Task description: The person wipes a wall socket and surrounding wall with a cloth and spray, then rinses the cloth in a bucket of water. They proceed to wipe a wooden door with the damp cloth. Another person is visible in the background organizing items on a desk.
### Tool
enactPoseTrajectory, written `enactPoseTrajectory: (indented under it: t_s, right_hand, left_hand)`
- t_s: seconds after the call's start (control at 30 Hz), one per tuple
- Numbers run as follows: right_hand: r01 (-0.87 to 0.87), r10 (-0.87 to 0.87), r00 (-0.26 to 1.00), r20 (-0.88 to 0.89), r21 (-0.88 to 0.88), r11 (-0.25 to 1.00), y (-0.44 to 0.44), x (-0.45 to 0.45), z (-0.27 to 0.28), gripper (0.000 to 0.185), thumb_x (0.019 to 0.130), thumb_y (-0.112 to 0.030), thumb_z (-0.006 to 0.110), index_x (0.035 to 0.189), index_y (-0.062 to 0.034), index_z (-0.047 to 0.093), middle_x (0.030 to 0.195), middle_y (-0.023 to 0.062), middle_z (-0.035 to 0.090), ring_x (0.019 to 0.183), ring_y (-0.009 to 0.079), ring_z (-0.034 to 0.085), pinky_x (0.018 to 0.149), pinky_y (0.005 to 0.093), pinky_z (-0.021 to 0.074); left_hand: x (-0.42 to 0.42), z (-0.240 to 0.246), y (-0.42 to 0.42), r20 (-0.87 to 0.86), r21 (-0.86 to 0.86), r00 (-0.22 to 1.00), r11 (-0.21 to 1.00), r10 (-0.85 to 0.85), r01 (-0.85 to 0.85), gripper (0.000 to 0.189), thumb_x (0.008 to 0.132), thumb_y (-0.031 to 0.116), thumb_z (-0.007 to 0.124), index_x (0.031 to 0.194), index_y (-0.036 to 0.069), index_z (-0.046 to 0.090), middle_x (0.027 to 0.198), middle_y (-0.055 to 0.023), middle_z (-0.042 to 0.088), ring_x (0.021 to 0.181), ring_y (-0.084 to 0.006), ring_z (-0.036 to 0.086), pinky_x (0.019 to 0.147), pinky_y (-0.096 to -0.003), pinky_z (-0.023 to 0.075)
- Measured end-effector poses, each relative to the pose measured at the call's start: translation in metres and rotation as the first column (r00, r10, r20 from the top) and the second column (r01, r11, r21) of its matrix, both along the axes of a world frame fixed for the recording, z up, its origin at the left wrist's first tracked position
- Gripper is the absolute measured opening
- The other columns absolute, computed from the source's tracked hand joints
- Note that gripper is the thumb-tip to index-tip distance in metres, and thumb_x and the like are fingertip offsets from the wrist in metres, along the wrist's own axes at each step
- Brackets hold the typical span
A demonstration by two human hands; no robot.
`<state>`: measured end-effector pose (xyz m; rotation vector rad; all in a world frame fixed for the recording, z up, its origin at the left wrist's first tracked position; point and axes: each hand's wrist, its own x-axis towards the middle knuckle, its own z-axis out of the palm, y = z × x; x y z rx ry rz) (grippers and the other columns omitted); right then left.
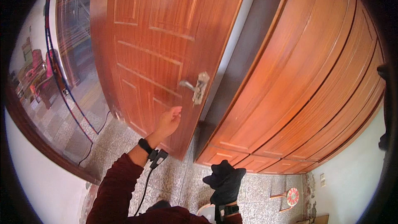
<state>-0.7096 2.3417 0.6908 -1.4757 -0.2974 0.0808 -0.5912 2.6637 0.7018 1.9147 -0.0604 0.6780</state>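
My left hand (170,120) is raised in front of a reddish-brown panelled wooden door (147,51). Its fingers are loosely curled, and nothing shows in them; how far they close is hard to tell. Just above and to the right of it is the metal lever handle (199,88) on its long plate. The door stands ajar beside a wall of matching wooden cabinet doors (279,84). My right hand (227,179) is low, before the cabinet's bottom edge. Black fabric covers it, either a glove or a cloth, and hides the fingers.
A cable (144,189) runs down from the strap device on my left wrist. A small stool with a patterned round seat (292,196) is at lower right, near a wall socket (322,179). Another cord (88,154) crosses the speckled floor (258,189) at left. A round-rimmed container (205,212) is near my body.
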Motion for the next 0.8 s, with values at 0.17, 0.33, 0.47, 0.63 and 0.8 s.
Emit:
enactPoseTrajectory:
  t_s: [0.17, 0.33, 0.47, 0.63, 0.8]
  right_hand:
    - [-0.02, 0.024, 0.999, -0.045, 0.076, 0.997, 0.054, 0.044, 0.006, 0.04, 0.081, -0.039, 0.058, 0.099, -0.0063, 0.045, 0.091, 0.0122, 0.047, 0.079, 0.0329, 0.053, 0.072, 0.0397, 0.0474]
    - [-0.043, 0.051, 0.998, -0.044, 0.162, 0.986, 0.081, 0.098, 0.03, 0.045, 0.079, -0.035, 0.062, 0.107, -0.0043, 0.046, 0.1, 0.015, 0.049, 0.088, 0.0346, 0.054, 0.078, 0.0401, 0.0475]
    - [-0.033, 0.027, 0.999, 0.031, 0.235, 0.972, 0.08, 0.138, 0.072, 0.05, 0.077, -0.032, 0.066, 0.113, -0.0028, 0.047, 0.107, 0.0172, 0.051, 0.095, 0.036, 0.055, 0.083, 0.0405, 0.0475]
    - [-0.079, 0.034, 0.956, 0.292, 0.145, 0.986, 0.099, 0.195, 0.142, 0.057, 0.075, -0.028, 0.071, 0.121, -0.0009, 0.049, 0.116, 0.02, 0.053, 0.103, 0.0377, 0.056, 0.089, 0.0409, 0.0475]
    - [0.499, 0.334, 0.424, 0.842, -0.525, 0.69, 0.18, 0.26, 0.222, 0.065, 0.077, -0.024, 0.071, 0.133, -0.0018, 0.047, 0.136, 0.0183, 0.046, 0.121, 0.0388, 0.048, 0.103, 0.0434, 0.0397]
  left_hand:
    - [0.093, 0.059, 0.022, 0.219, 0.461, 0.963, 0.853, 0.159, -0.246, 0.037, 0.086, 0.007, 0.052, 0.122, -0.004, 0.055, 0.123, -0.0229, 0.057, 0.119, -0.0378, 0.052, 0.101, -0.0495, 0.0407]
    - [0.125, 0.071, 0.028, 0.161, 0.75, 0.982, 0.633, 0.102, -0.189, 0.023, 0.076, 0.006, 0.06, 0.098, -0.001, 0.061, 0.1, -0.0179, 0.058, 0.103, -0.037, 0.052, 0.097, -0.0501, 0.0402]
    - [0.131, 0.072, 0.028, 0.283, 0.751, 0.957, 0.605, 0.067, -0.265, 0.019, 0.069, 0.009, 0.065, 0.086, 0.002, 0.062, 0.089, -0.0149, 0.054, 0.092, -0.0341, 0.052, 0.09, -0.0445, 0.0425]
    - [0.123, 0.07, 0.025, 0.271, 0.721, 0.958, 0.639, 0.099, -0.27, 0.014, 0.074, 0.01, 0.058, 0.086, 0.006, 0.065, 0.09, -0.0114, 0.057, 0.097, -0.0314, 0.052, 0.088, -0.0417, 0.0433]
    - [0.112, 0.071, 0.032, 0.238, 0.7, 0.968, 0.677, 0.077, -0.226, 0.015, 0.074, 0.014, 0.058, 0.085, 0.006, 0.065, 0.086, -0.0113, 0.058, 0.093, -0.031, 0.053, 0.086, -0.0424, 0.0444]
